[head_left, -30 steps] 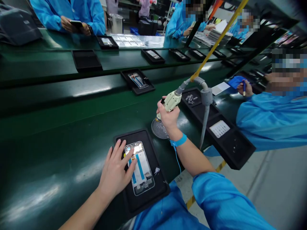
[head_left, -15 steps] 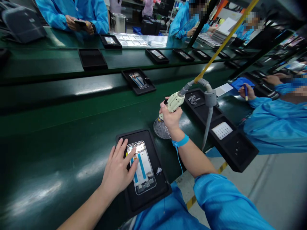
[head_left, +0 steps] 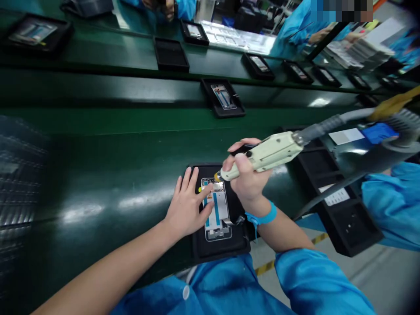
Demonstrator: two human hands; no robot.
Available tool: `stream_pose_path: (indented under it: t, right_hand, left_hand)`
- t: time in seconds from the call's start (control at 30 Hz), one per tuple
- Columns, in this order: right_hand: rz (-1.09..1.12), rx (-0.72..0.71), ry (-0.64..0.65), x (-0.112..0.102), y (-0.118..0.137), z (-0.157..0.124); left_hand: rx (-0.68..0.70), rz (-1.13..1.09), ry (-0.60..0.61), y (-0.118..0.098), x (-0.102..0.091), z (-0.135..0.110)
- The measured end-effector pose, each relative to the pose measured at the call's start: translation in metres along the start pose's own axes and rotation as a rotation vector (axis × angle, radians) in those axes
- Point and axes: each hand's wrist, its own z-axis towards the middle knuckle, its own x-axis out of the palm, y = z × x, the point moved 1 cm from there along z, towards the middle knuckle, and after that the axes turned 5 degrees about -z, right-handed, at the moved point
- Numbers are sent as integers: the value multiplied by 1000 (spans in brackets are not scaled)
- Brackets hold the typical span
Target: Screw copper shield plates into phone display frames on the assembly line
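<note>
- Phone body (head_left: 223, 204), in its black tray (head_left: 236, 247) just below the centre of the frame, now has my electric driver (head_left: 274, 151) at its upper end; half a second ago the driver stood at a round perforated dish right of the tray, which I can't see now.
- Work has passed, I judge, from the dish to the circuit board (head_left: 218, 185); the driver's tip (head_left: 217, 176) sits by the board's top edge, though I can't tell whether it touches.
- The phone's long axis runs nearly up and down the frame, its lower end leaning slightly right. The board end points to the top of the frame, away from me; it lies flat, insides up, blue strips (head_left: 216, 212) along that axis.
- A ribbon cable (head_left: 232, 222) crosses its lower right edge onto the tray.
- My left hand (head_left: 185, 210) is spread and grips nothing, forefinger on the board and thumb on the phone, steadying it, I'd say.
- My right hand (head_left: 251, 177) is wrapped round the driver, which slants down from the upper right.
- Further out on the green table (head_left: 131, 162), another tray (head_left: 226, 114) bearing a phone sits above centre; a compartment tray (head_left: 364, 225) with a white card (head_left: 337, 197) lies at the right, near a co-worker's sleeve (head_left: 390, 183).
</note>
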Motion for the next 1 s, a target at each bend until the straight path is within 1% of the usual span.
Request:
stream_pose_path:
  t: [0.1,0.17,0.37,0.63,0.77,1.0]
  right_hand:
    - [26,55,107,15,-4,-16]
    - [25,69,128,17,-8,-20]
    - [57,60,153,16,-13,-21]
    - [16,71,172,17,-15,-23]
    - [41,65,169,18,-15,-23]
    - [18,59,165,19,-13,-25]
  left_hand:
    - [-10,-24,10,0,-1,-2]
    - [-11,-31,14,0,0,-2]
    - [-22,-39,21,-1,0,0]
    - [-23,-41,26,0,1,-1]
    - [-26,-41,28,0,1,-1]
    - [-21,-43,23,-1,0,-1]
